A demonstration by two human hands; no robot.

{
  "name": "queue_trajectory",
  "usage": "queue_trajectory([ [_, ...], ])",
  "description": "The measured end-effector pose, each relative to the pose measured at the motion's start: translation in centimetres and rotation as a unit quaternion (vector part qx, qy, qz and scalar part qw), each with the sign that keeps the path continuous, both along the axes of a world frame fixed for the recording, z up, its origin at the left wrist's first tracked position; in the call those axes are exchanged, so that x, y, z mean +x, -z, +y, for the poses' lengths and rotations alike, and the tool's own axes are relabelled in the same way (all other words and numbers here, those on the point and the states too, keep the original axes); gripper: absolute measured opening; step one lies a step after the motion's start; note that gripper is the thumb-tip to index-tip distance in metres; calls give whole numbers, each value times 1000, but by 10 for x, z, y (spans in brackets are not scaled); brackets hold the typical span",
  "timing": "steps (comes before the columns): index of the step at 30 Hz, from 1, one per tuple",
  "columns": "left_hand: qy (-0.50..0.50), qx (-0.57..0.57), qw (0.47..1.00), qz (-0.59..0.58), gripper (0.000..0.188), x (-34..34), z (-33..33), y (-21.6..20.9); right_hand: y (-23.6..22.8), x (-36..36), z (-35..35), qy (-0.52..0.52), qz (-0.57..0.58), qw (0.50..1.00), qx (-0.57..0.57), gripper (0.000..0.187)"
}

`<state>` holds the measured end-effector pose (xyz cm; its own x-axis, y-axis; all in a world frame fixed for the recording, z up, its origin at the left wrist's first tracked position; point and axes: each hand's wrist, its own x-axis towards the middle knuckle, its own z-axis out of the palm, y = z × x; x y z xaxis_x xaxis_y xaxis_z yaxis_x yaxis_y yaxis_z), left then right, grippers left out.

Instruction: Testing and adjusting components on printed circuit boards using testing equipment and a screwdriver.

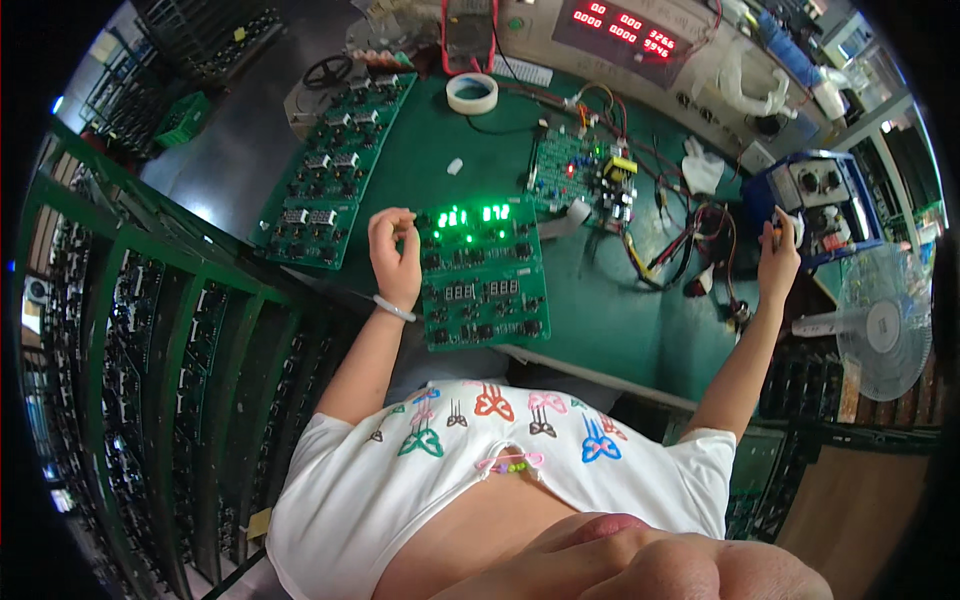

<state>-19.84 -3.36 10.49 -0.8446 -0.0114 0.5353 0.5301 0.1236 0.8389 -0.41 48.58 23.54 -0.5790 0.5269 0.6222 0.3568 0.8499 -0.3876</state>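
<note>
My left hand [393, 258] is closed at the left edge of a green circuit board [486, 272], its fingertips at the upper corner. The board's upper display digits glow green; its lower displays are dark. A grey ribbon cable [566, 222] runs from the board's right side toward a second green board [566, 165] with a small red light and a yellow-wrapped transformer [620, 168]. Far to the right, my right hand [779, 262] is closed at the front of a blue boxed device [812, 205] with knobs. A whitish part shows at its fingers, too small to name.
Behind the boards lie a tape roll [472, 94] and a red-edged meter [468, 38]. A panel with red digits [625, 28] stands at the back. Tangled wires [665, 262] spread on the right. More boards [340, 165] lie left; racks [190, 350] and a fan [882, 323] flank me.
</note>
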Motion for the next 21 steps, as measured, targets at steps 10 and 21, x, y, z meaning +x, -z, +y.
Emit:
queue_trajectory([
  [10,-3,-8,1000,12,13,1,4,-6,-6,-1,18,-13,-70,996,57,35],
  [21,-4,-23,999,23,14,2,6,-9,-20,-3,6,-2,-71,997,27,27],
])
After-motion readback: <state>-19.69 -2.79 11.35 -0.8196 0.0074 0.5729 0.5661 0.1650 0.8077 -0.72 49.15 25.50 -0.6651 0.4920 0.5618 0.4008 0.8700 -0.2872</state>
